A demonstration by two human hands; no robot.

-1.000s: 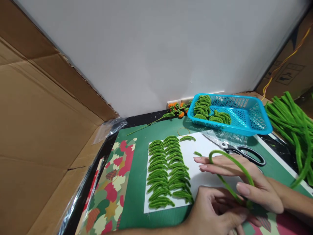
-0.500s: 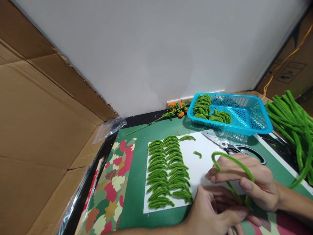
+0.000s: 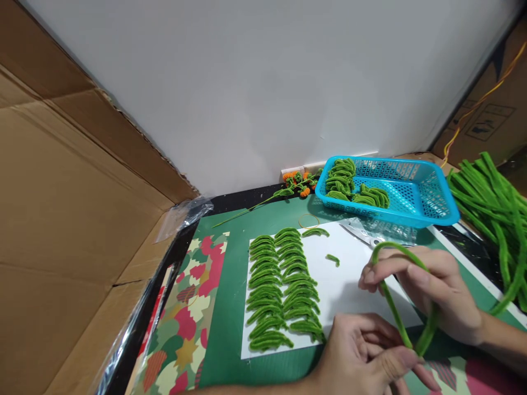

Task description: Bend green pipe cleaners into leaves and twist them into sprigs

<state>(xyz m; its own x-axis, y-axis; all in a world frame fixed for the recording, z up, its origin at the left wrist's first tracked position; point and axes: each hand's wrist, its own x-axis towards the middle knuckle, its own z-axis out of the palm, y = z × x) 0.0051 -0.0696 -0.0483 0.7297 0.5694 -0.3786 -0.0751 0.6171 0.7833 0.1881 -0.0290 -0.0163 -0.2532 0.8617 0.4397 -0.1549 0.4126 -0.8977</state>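
A fuzzy green stem [image 3: 393, 312] is bent into a loop between my hands. My left hand [image 3: 362, 356], low in the view, pinches its lower part between thumb and fingers. My right hand [image 3: 432, 285] grips the upper part of the loop, fingers curled round it. To their left, a white sheet [image 3: 346, 285] carries two columns of short curved green pieces [image 3: 265, 296]. A single curved piece [image 3: 315, 232] and a small bent piece [image 3: 332, 259] lie apart on the sheet. Scissors [image 3: 362, 235] lie behind my right hand, which partly hides them.
A blue basket [image 3: 415, 218] with green pieces stands at the back right. Long green stems [image 3: 498, 214] are heaped at the far right. An orange-flowered stem [image 3: 284, 192] and a thin ring [image 3: 308, 221] lie at the back. Cardboard [image 3: 74, 219] walls the left side.
My right hand has moved right and slightly down, covering more of the scissors. The top of the green loop has shifted up and to the right. My left hand has hardly moved.
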